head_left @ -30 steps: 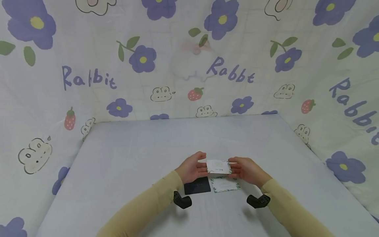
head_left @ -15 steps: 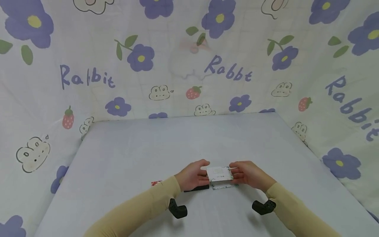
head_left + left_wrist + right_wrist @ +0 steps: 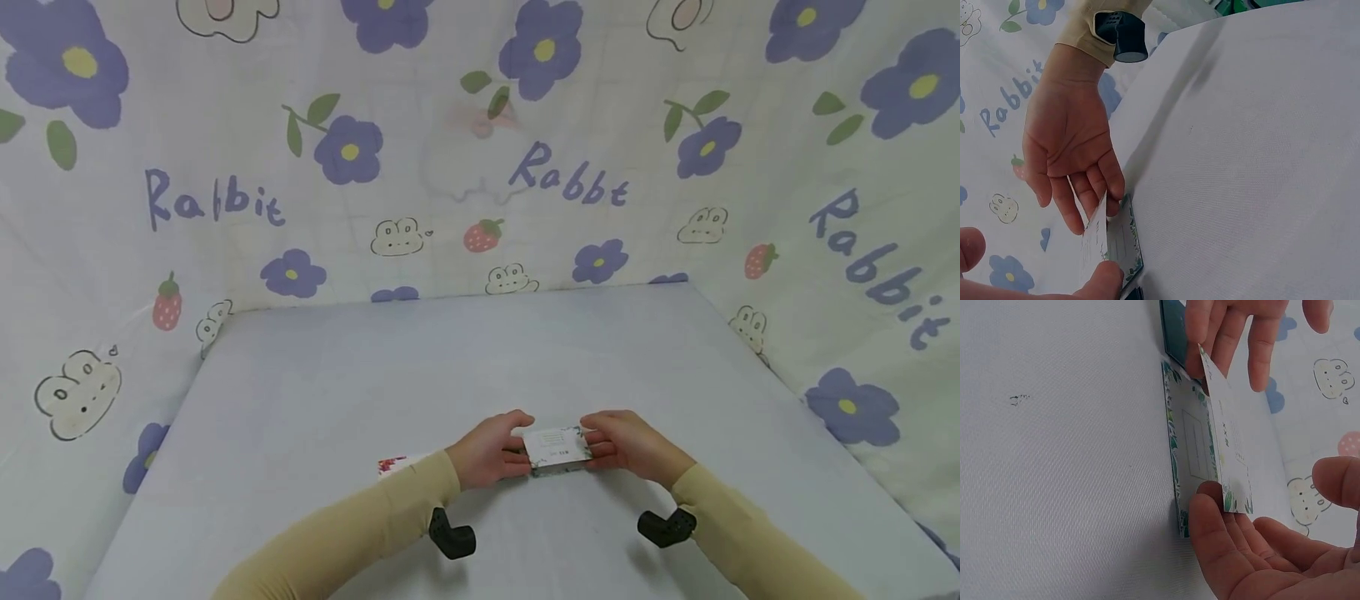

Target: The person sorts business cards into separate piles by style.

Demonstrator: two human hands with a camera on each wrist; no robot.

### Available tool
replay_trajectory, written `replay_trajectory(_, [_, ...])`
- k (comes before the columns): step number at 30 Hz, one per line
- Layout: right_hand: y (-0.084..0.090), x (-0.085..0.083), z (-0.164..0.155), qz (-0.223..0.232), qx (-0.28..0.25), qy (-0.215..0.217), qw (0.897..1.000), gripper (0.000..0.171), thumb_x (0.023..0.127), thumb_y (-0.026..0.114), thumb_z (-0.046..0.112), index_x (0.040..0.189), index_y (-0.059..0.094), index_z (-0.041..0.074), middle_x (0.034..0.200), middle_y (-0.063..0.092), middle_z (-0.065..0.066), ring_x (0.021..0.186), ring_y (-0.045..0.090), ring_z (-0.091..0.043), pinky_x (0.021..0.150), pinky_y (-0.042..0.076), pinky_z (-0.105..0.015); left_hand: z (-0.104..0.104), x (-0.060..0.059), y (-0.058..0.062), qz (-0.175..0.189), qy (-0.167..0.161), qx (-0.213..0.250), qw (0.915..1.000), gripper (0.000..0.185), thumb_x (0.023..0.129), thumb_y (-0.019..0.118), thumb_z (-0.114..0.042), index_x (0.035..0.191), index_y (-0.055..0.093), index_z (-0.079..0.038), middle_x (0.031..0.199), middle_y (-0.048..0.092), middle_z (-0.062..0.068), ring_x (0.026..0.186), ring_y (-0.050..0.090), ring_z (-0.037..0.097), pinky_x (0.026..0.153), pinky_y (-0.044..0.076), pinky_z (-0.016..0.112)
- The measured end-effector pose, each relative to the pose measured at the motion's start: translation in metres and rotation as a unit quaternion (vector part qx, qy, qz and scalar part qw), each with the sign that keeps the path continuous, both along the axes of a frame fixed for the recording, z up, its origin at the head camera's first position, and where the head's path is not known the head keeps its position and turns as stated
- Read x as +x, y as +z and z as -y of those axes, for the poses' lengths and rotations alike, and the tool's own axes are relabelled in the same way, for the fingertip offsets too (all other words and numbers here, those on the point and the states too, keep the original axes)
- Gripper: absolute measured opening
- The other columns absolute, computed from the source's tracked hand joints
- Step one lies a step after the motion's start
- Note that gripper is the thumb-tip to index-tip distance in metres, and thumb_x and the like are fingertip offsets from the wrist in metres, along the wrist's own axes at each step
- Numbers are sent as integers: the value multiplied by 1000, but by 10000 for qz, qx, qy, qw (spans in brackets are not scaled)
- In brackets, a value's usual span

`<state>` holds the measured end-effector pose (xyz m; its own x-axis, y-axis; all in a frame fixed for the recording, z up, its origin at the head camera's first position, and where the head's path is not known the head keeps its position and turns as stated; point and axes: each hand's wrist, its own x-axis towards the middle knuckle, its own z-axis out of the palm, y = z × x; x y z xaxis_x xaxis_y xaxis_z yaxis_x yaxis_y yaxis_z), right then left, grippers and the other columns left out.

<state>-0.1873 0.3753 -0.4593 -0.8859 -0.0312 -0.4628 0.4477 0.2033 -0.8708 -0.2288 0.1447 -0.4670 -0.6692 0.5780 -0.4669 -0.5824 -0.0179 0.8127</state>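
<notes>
A white card (image 3: pixel 557 447) with a green leaf border and small print spans the gap between my two hands. The left hand (image 3: pixel 491 450) supports its left end on nearly straight fingers, with the thumb raised off it. At the other end, fingers of the right hand (image 3: pixel 632 446) touch the card, and that thumb stands apart too. In the right wrist view the card is tilted above a second leaf-bordered card (image 3: pixel 1188 440) lying on the table. A dark card (image 3: pixel 1174 331) lies beside that one, near the left fingers; in the head view the left hand hides it.
A white piece with a red pattern (image 3: pixel 392 465) lies left of the hands, partly covered by the left sleeve. The pale table (image 3: pixel 375 358) meets a curtain (image 3: pixel 420 167) with flowers and rabbits at its back and sides. Each wrist carries a black camera mount (image 3: pixel 452 533).
Both hands have brought the card lower and closer to me, over the second card. The left hand now covers the dark card, while the red-patterned piece has come into view.
</notes>
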Motion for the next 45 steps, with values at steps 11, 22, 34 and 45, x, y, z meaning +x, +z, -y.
replay_trajectory(11, [6, 1, -1, -52, 109, 140, 9998, 64, 108, 45, 27, 152, 25, -15, 138, 54, -31, 95, 69, -13, 85, 62, -33, 2, 1, 4, 53, 24, 39, 10000, 69, 102, 54, -27, 160, 26, -2, 158, 30, 37, 142, 43, 44, 118, 42, 48])
replay_trajectory(22, [5, 1, -3, -34, 139, 115, 9998, 65, 109, 44, 29, 154, 22, -13, 141, 50, -32, 96, 67, -13, 84, 62, -33, 5, 5, 2, -11, 84, 4, 10000, 66, 102, 55, -27, 158, 31, -1, 157, 31, 38, 142, 44, 46, 116, 45, 48])
replay_trajectory(34, [3, 2, -6, -29, 95, -17, 9999, 66, 107, 47, 29, 154, 24, -12, 133, 58, -27, 93, 68, -14, 84, 62, -32, 12, 6, -1, -143, -55, 112, 9998, 64, 104, 51, -26, 158, 31, 0, 159, 28, 38, 142, 44, 49, 116, 45, 47])
replay_trajectory(45, [3, 3, -7, -9, 118, -50, 9999, 64, 107, 48, 27, 153, 25, -10, 132, 58, -26, 93, 68, -15, 84, 61, -33, 19, 5, 0, -57, 99, 89, 9999, 72, 102, 52, -26, 161, 20, 0, 159, 29, 38, 143, 43, 48, 119, 40, 49])
